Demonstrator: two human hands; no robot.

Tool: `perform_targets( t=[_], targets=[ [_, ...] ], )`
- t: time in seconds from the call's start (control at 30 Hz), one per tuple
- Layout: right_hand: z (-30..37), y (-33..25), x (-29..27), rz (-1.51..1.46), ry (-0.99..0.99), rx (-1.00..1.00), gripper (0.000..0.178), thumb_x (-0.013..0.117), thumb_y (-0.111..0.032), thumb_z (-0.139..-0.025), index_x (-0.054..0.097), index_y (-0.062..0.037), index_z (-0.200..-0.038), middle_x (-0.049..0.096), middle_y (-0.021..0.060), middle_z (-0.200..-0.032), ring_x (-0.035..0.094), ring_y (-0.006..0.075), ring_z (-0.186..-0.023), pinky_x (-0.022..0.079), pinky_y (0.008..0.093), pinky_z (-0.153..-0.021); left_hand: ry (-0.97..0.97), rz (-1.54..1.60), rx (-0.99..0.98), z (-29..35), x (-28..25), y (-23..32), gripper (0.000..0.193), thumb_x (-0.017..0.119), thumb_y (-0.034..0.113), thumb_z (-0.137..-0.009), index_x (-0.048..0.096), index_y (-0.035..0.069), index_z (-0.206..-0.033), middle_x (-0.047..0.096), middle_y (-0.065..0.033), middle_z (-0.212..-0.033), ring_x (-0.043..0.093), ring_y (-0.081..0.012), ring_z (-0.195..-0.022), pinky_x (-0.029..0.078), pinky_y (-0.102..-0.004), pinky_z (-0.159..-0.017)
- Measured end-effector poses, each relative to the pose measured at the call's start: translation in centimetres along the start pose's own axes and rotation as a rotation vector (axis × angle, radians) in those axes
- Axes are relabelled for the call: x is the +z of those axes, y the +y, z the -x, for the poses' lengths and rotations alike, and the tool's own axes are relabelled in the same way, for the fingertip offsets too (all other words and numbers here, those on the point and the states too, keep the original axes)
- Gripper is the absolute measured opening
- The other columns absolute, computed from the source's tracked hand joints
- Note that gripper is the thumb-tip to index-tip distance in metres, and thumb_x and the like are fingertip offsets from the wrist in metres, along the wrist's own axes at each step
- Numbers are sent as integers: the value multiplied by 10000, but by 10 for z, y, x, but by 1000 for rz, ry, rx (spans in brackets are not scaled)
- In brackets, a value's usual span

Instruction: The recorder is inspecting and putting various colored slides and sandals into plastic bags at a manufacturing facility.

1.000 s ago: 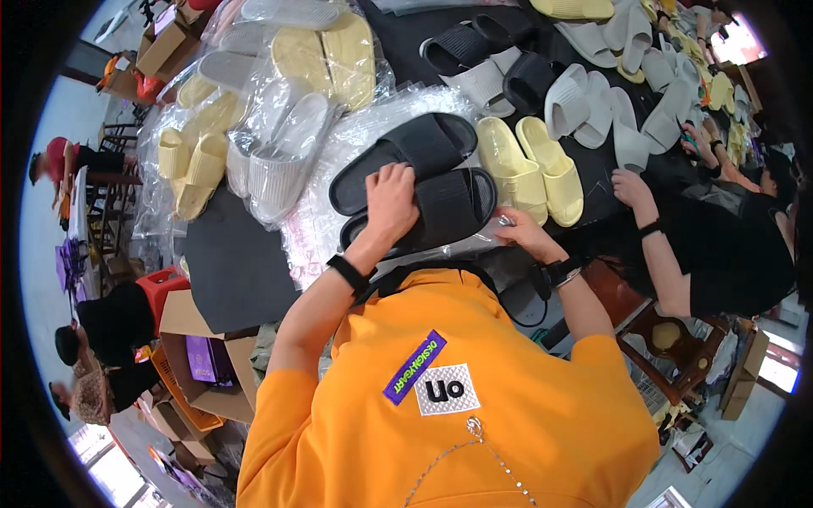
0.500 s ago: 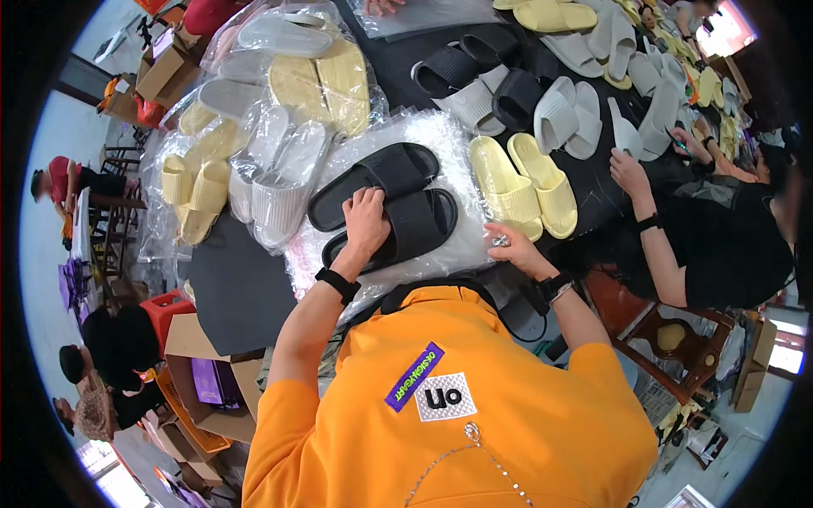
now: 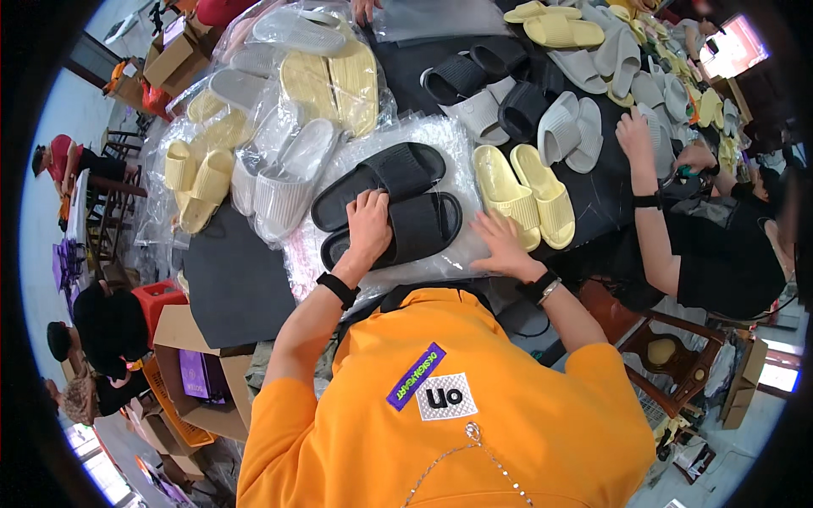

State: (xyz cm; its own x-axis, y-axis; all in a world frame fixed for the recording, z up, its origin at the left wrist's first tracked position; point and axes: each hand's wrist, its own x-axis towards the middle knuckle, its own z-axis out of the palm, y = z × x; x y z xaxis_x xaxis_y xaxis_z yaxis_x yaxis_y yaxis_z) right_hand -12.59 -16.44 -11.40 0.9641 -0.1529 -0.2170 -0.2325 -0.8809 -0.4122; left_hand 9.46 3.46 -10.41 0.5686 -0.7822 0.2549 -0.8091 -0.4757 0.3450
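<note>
Black tabletop [image 3: 233, 288] is the broadest thing I get from out here, spreading under and around the grip of the left hand [image 3: 370, 227]. On it, directly below the grip, lies crinkled clear plastic film [image 3: 445, 140]; whether it is stacked bags or loose sheet I cannot tell. Left of the grip sit bagged grey ribbed slides [image 3: 284, 199], with pale yellow slides [image 3: 203, 186] farther left, also among plastic. Right in the grip is the pair of black slides [image 3: 423, 229], side by side on the film, open toes angled away to the right. Beyond those toes, to the right of the grip, stands a pale yellow pair [image 3: 555, 207]. Smaller still are the hands: the left is curled down over the black slides where their inner edges meet, closed on them as I read it; the right hand [image 3: 506, 245], over the film to the right of the grip, holds nothing I can see, its fingers spread. To do this well, I'd press both soles down evenly with the left so they stay aligned, and use the right's flat fingers to smooth the film, clear of the yellow pair.
</note>
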Motion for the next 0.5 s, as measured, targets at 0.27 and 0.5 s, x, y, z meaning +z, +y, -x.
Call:
perform_targets(
  t=[0.27, 0.5],
  targets=[
    [-10, -7, 7, 69, -80, -100, 730, 629, -513, -688, 424, -159, -1292, 171, 150, -1445, 61, 343, -1349, 2, 603, -1028, 56, 13, -24, 0, -8, -2, 363, 499, 11, -638, 533, 14, -999, 549, -106, -1059, 456, -285, -1070, 337, -399, -848],
    [-10, -9, 5, 63, -108, -129, 611, 597, -493, -732, 461, -225, -1264, 188, 148, -1436, 53, 349, -1347, 14, 606, -1027, 0, -134, 103, -11, 7, 2, 306, 519, 39, -643, 536, 32, -949, 533, -91, -944, 471, -258, -973, 352, -380, -789]
  ],
)
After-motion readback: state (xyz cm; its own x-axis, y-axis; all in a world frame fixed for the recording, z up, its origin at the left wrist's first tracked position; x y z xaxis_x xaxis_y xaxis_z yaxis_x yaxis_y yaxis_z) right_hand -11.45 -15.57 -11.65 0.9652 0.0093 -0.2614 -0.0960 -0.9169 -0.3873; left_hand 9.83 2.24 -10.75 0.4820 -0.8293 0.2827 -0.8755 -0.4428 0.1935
